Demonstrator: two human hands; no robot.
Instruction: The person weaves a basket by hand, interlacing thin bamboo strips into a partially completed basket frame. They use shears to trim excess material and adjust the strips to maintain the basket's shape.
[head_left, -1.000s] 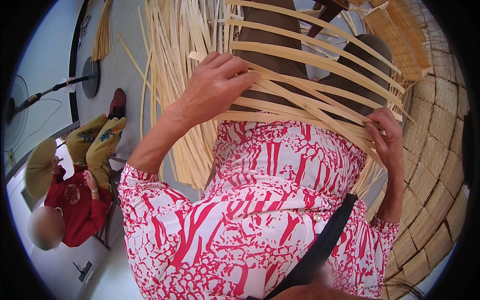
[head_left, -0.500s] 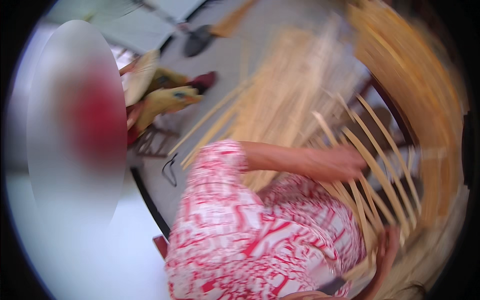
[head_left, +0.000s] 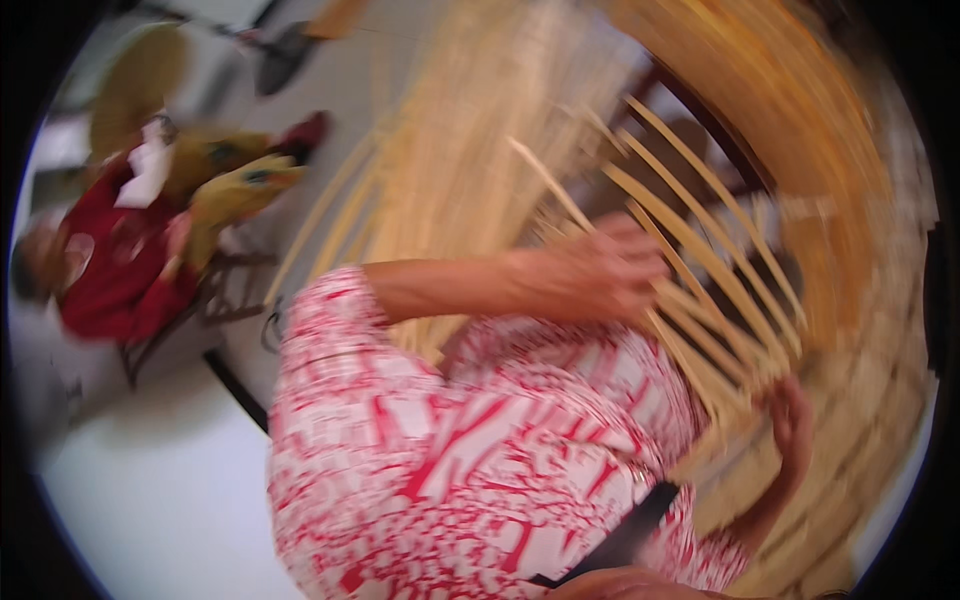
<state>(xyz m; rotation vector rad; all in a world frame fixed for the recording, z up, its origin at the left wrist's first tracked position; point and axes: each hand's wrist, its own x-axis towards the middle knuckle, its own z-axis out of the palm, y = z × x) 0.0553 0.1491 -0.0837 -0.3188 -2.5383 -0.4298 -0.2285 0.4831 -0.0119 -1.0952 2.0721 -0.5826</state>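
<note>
Several pale bamboo strips (head_left: 750,230) arch in a loose row across my lap. My left hand (head_left: 625,270), motion-blurred, is curled over the strips at their middle-left, fingers closed on them. My right hand (head_left: 785,410) is at the strips' lower right ends; blur hides whether its fingers grip them. A large heap of long loose strips (head_left: 450,120) spreads beyond my left forearm.
A seated person in a red top (head_left: 120,250) is at left beside a round pale woven item (head_left: 135,75). A dark fan stand (head_left: 280,60) is at upper left. Curved woven panels (head_left: 830,150) and woven matting (head_left: 870,420) line the right.
The view has swung sharply, so the hands, strips and other person appear rotated and shifted, with blur. My left hand still rests among the lap strips.
</note>
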